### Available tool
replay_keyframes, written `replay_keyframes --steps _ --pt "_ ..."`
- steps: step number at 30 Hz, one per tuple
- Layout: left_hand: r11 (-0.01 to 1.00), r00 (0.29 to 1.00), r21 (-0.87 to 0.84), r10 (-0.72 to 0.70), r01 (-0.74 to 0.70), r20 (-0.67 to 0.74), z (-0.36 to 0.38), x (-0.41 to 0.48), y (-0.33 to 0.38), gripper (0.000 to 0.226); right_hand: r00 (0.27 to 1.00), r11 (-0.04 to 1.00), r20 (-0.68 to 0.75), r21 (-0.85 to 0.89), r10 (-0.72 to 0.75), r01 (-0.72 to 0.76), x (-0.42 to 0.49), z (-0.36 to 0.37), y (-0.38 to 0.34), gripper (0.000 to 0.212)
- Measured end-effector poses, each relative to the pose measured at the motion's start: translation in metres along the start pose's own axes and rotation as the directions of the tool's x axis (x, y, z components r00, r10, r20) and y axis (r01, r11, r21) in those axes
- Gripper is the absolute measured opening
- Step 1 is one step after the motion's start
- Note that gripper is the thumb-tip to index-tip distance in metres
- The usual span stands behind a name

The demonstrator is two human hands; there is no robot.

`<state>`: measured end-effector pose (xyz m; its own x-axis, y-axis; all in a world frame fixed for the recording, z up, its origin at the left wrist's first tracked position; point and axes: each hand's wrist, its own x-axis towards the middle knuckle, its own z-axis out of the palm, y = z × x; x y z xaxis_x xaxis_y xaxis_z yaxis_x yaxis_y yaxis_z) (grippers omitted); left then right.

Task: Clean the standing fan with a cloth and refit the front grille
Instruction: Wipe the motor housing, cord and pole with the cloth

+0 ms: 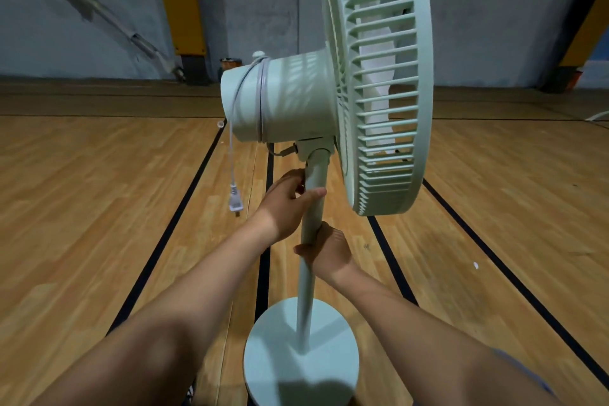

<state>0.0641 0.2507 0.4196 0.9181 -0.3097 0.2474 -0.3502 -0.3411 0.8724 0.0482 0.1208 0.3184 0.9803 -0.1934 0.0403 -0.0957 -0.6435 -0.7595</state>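
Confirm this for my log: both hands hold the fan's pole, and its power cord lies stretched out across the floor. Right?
Not quite. Both the left hand and right hand do hold the pole, but the power cord is wound around the motor housing, plug dangling, as the head view shows.

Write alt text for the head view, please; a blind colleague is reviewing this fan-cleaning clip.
A person's two bare hands grip the pole of a pale green standing fan on a wooden floor, left hand above right hand. The power cord is wound round the motor housing, its plug dangling. No cloth is visible.
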Motion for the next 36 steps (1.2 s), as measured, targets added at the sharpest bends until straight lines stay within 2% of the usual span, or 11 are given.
replay_keyframes --steps 6,8,10,12,15,17,19,24,27,30,36 --pt "0.996 0.975 -0.035 -0.084 0.078 -0.204 0.018 0.002 0.007 0.037 0.992 0.998 0.120 -0.065 0.030 -0.022 0.006 -0.012 -0.011 0.054" --pt "0.999 0.964 -0.017 -0.038 0.035 -0.262 0.026 -0.002 0.005 0.031 0.990 0.997 0.144 -0.081 0.008 0.004 0.008 -0.015 -0.015 0.050" --pt "0.992 0.952 -0.125 -0.031 -0.008 -0.304 0.030 -0.005 0.003 0.020 0.986 0.999 0.166 -0.030 -0.034 0.039 0.010 -0.017 -0.013 0.044" --pt "0.983 0.943 -0.159 0.040 -0.097 -0.329 0.030 -0.004 0.000 0.036 0.977 0.994 0.206 0.101 -0.062 0.041 0.011 -0.020 -0.005 0.034" --pt "0.983 0.952 -0.104 0.116 -0.151 -0.283 0.024 0.001 -0.003 0.032 0.961 0.991 0.268 0.128 -0.074 0.040 0.006 -0.023 -0.001 0.040" --pt "0.986 0.964 -0.068 0.134 -0.153 -0.229 0.017 0.006 -0.009 0.035 0.959 0.997 0.274 0.004 -0.078 0.080 0.006 -0.021 -0.006 0.057" --pt "0.987 0.980 -0.097 0.111 -0.129 -0.166 0.011 0.008 -0.014 0.035 0.962 0.994 0.263 -0.054 -0.074 0.091 0.003 -0.017 -0.013 0.057" --pt "0.988 0.997 -0.139 0.054 -0.060 -0.047 -0.007 0.013 -0.021 0.035 0.981 0.998 0.194 0.057 0.003 -0.015 -0.001 -0.005 -0.011 0.051" --pt "0.981 0.996 -0.184 0.059 -0.070 -0.065 -0.007 0.016 -0.021 0.020 0.983 0.992 0.178 0.117 0.033 -0.055 -0.005 -0.001 -0.014 0.044" --pt "0.987 0.990 -0.122 0.096 -0.108 -0.099 -0.003 0.015 -0.020 0.032 0.983 0.981 0.183 0.189 0.014 -0.049 -0.007 -0.002 -0.012 0.018" --pt "0.993 0.980 -0.068 0.083 -0.097 -0.181 0.004 0.016 -0.012 0.019 0.972 0.988 0.234 0.144 0.012 -0.047 -0.009 -0.015 -0.017 0.032"
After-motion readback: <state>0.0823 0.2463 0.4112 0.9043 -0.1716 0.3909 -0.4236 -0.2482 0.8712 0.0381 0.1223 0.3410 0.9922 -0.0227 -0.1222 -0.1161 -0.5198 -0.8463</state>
